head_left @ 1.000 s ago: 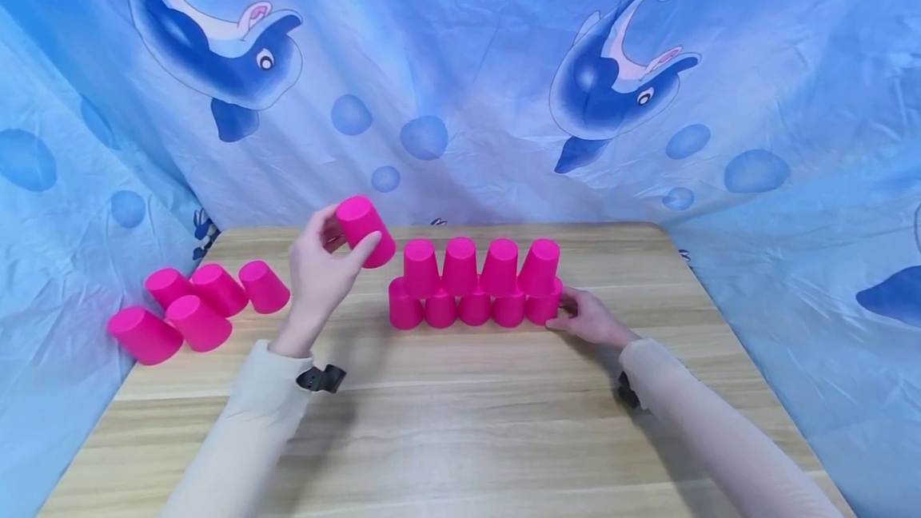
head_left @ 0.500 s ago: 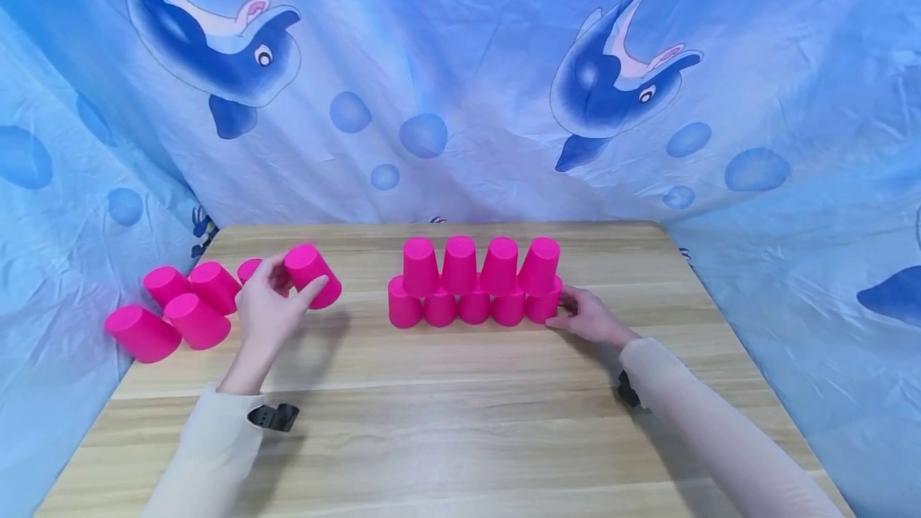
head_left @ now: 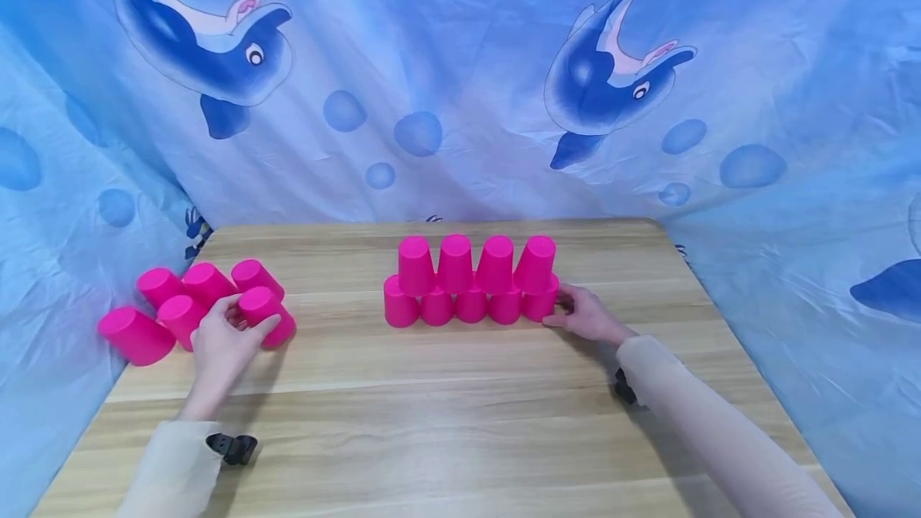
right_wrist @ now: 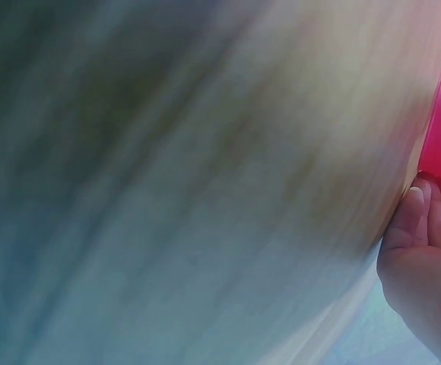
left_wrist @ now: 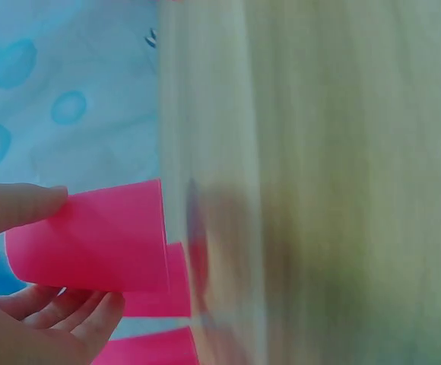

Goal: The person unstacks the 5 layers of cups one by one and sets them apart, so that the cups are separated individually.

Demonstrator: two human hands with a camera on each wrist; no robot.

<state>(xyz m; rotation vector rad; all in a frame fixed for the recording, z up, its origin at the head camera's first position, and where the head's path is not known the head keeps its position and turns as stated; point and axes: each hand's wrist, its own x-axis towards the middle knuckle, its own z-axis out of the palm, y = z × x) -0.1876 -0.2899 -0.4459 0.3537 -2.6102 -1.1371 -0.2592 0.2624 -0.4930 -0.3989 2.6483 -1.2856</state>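
Note:
A pink cup (head_left: 266, 316), bottom up and slightly tilted, is held between thumb and fingers of my left hand (head_left: 226, 342), low over the left part of the table. In the left wrist view the thumb lies on one side of this cup (left_wrist: 91, 239) and the fingers on the other. Several more upside-down pink cups (head_left: 137, 336) stand close by. At the centre, a row of pink cups (head_left: 455, 264) rests on a lower row. My right hand (head_left: 590, 314) holds the right end cup (head_left: 540, 304) of that lower row, thumb in front, other fingers partly hidden.
The wooden table (head_left: 460, 422) carries both groups of cups, with a wide gap between them. A blue curtain (head_left: 460, 62) printed with dolphins hangs behind the table and along both sides. Dark bands (head_left: 232, 448) circle the wrists.
My left hand has carried its cup left and down, from beside the stacked rows to the cups on the left. My right hand keeps its place at the lower row's end.

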